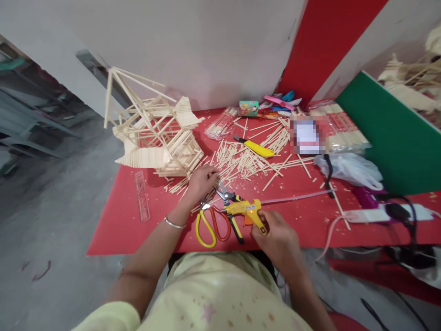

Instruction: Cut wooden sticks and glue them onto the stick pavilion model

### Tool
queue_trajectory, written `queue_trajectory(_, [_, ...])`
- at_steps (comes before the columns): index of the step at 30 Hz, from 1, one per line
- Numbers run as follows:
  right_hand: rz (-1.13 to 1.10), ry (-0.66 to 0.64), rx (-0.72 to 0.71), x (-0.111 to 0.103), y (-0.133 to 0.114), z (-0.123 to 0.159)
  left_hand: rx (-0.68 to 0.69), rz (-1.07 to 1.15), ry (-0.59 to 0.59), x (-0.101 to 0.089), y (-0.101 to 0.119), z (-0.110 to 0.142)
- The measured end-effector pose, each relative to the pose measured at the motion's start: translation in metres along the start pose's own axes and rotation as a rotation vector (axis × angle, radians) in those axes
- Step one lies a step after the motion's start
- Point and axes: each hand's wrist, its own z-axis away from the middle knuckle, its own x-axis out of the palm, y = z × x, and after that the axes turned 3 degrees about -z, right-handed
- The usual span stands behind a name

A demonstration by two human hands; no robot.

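Observation:
My right hand is closed round the handle of a yellow hot glue gun, whose nozzle points left over the red table. My left hand rests among the loose wooden sticks, fingers curled on them; I cannot make out whether it holds one. A stick-built model house stands just left of that hand. Yellow-handled scissors and small cutters lie between my hands.
A yellow utility knife, a clear ruler, packs of sticks, a plastic bag, a power strip with plugs and cables and a green board crowd the table's right side. Grey floor lies left.

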Motion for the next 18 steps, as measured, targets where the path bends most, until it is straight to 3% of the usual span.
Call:
queue_trajectory(7, [-0.112, 0.140, -0.069, 0.004, 0.004, -0.008, 0.020, -0.054, -0.059, 0.002, 0.014, -0.025])
queue_trajectory(18, [0.129, 0.078, -0.057, 0.005, -0.004, -0.011, 0.045, -0.087, -0.148, 0.015, 0.021, -0.050])
